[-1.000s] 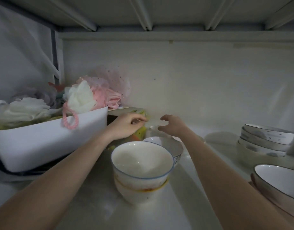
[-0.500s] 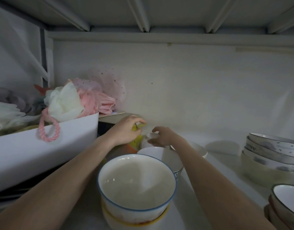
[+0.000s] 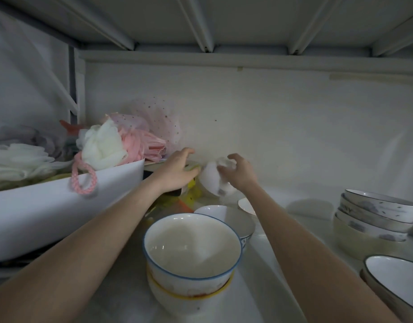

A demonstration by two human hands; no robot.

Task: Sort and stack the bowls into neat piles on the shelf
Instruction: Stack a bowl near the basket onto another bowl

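Up comes a small white bowl (image 3: 212,180), lifted off the shelf (image 3: 270,250) since a moment ago and now tipped on its side at the back wall, the right hand (image 3: 239,174) clasping it by the rim, blurred with motion. Left hand (image 3: 177,170) presses flat on a box (image 3: 163,167) just beside it, fingers spread, grasping nothing. Crowding the left is a white tub (image 3: 61,210) stuffed with mesh sponges (image 3: 103,148). Front and centre, a blue-rimmed bowl (image 3: 191,248) sits nested in a yellow-rimmed one (image 3: 189,299), and another bowl (image 3: 228,217) stands close behind, right under the forearms. Off to the right, well apart, a stack of patterned bowls (image 3: 375,217) rises, with shallow dishes (image 3: 394,280) at the near corner.
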